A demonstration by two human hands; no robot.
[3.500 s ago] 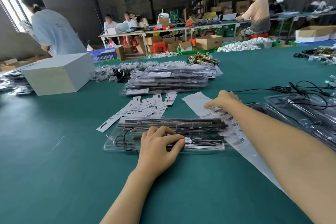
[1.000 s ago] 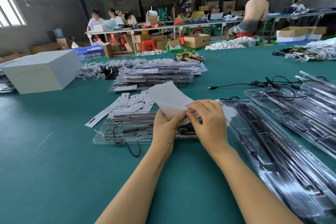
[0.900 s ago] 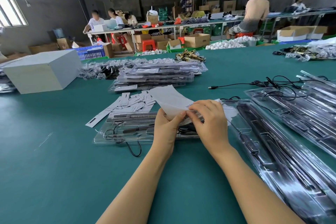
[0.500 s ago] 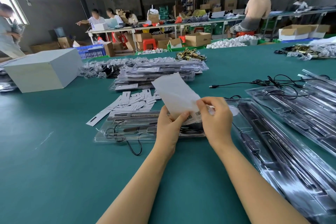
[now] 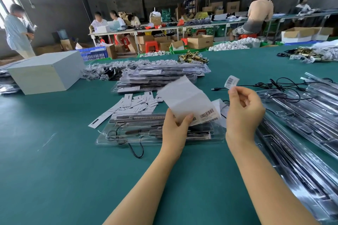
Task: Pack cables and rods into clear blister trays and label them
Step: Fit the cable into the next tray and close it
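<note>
L hand (image 5: 173, 129) pinches label sheet (image 5: 184, 102); R hand (image 5: 244, 113) pinches peeled label (image 5: 231, 82) at fingertips. Packed tray (image 5: 159, 131) just beyond L hand. Risk: sticker curls, sticks to fingers, or lands crooked.

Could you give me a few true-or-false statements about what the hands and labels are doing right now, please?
1. The right hand pinches a peeled barcode sticker. True.
2. The left hand is flat on the table. False: it holds the label sheet.
3. The blister tray under the hands is empty. False: it holds rods and a cable.
4. A cable loop sticks out of that tray's near edge. True.
5. The grey box sits on the right. False: far left.
</note>
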